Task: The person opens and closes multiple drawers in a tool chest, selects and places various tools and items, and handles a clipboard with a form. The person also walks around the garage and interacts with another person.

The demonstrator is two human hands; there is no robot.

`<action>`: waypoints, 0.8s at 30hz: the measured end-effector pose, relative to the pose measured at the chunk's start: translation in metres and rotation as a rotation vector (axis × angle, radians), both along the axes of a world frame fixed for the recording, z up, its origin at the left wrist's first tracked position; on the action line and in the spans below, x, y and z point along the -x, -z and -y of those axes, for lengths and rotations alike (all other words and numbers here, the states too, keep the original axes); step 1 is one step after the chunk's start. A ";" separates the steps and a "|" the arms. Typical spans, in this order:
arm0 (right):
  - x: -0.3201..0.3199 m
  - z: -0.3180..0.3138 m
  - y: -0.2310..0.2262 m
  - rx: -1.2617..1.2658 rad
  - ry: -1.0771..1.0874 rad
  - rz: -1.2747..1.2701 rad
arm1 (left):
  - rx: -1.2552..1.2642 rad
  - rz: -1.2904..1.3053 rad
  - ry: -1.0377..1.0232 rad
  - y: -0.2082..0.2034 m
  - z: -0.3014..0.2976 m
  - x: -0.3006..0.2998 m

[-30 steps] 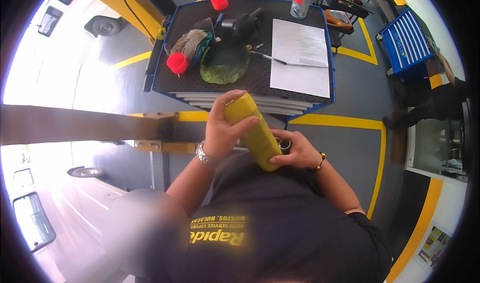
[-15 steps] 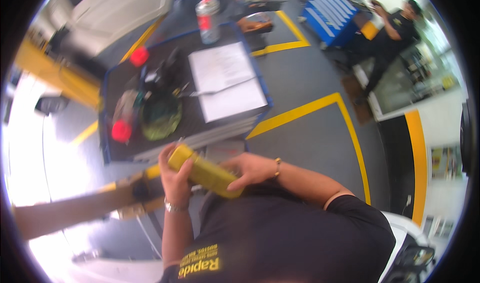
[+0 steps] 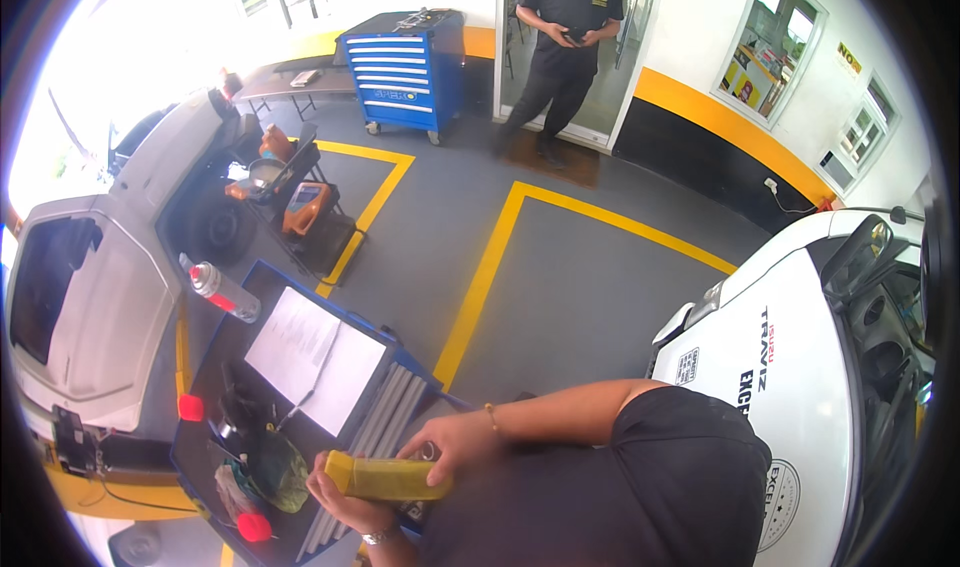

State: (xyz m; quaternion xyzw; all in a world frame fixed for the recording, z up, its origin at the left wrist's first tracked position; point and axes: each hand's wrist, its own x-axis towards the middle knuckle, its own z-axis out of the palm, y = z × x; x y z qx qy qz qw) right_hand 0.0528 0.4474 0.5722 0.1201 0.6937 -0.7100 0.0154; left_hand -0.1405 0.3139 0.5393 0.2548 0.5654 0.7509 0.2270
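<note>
With the left hand (image 3: 350, 504) wrapped around one end and the right hand (image 3: 455, 449) clamped over the other, holds a yellow case (image 3: 385, 478) in front of a dark shirt (image 3: 570, 497), as seen from the head camera. Hides, behind case and fingers, part of the silver drawer fronts (image 3: 385, 417) of a blue-edged tool cart (image 3: 222, 355), close ahead. Tucked beside the right fingers: a small dark round piece (image 3: 430, 452), too obscured to identify. Crowded onto the cart's black top: white papers (image 3: 285, 342) with a pen (image 3: 302, 401) partly across them, a spray can (image 3: 225, 293) near the far corner, a dark tool (image 3: 238, 407), a green bag (image 3: 283, 472), a crumpled cloth (image 3: 234, 489) and, well apart from each other, two red caps (image 3: 190, 408). Parked close on the right, beyond the sleeve: a white vehicle (image 3: 800, 367). Seen past the cart: a grey vehicle (image 3: 95, 317) on the left, a stand with orange equipment (image 3: 304, 208), and a blue tool cabinet (image 3: 390, 82) on casters. Stationed before a glass door, near a brown mat (image 3: 552, 159): a person in dark clothes (image 3: 570, 42), hands together at the waist. Marked across the grey floor (image 3: 580, 287): yellow lines (image 3: 480, 297).
</note>
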 end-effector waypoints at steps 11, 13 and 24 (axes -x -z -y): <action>0.023 -0.005 0.042 0.951 -0.025 -0.116 | -0.415 0.554 0.586 -0.005 -0.030 0.026; 0.031 -0.008 0.038 0.935 -0.083 -0.103 | -0.440 0.546 0.570 -0.014 -0.030 0.029; 0.049 -0.011 0.027 0.879 -0.235 -0.031 | -0.433 0.433 0.434 -0.052 -0.001 0.029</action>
